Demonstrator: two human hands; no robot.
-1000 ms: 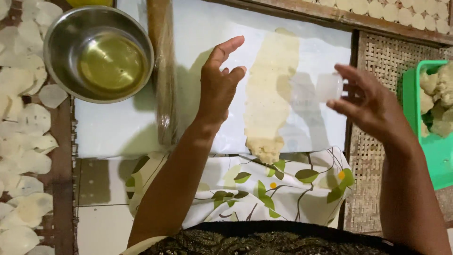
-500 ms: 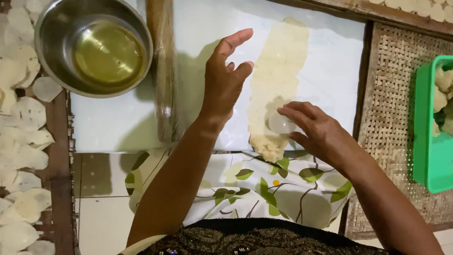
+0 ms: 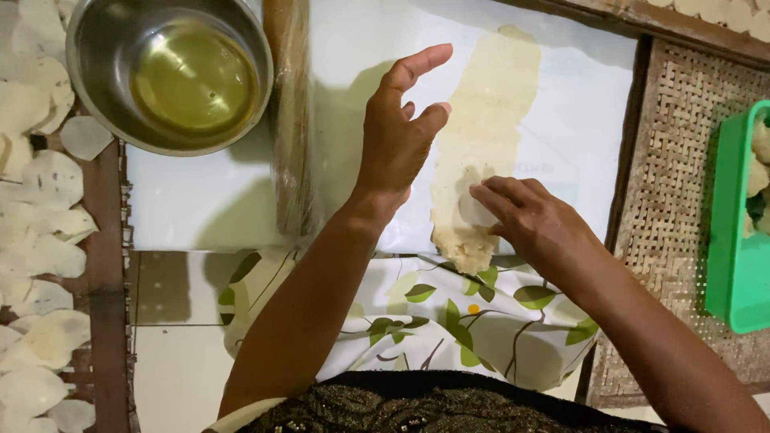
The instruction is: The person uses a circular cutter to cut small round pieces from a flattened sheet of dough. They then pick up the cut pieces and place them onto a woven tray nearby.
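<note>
Right hand [image 3: 533, 220] first: my fingertips are curled down onto a small pale round piece [image 3: 473, 210], pressing it into the near end of the dough strip [image 3: 481, 152], so this hand is mostly closed over that piece and pinned to the dough. My left hand [image 3: 401, 132] hovers just left of the dough strip, fingers spread and raised, holding nothing, its heel low over the white sheet [image 3: 353, 96] the strip lies on. Left of the strip, along the sheet's edge, lies the rolling pin [image 3: 290, 120], and beyond it sits the steel bowl [image 3: 172, 76] of yellowish oil. Farther left of the strip, flat pale discs [image 3: 44, 256] are laid out on wooden slats; to the right stands a green tub [image 3: 734, 232] on a woven mat [image 3: 666, 200]. I judge the risk is in the thin dough: pressing unevenly could tear the strip or drag it off the sheet, and my left arm could nudge the rolling pin toward the bowl.
</note>
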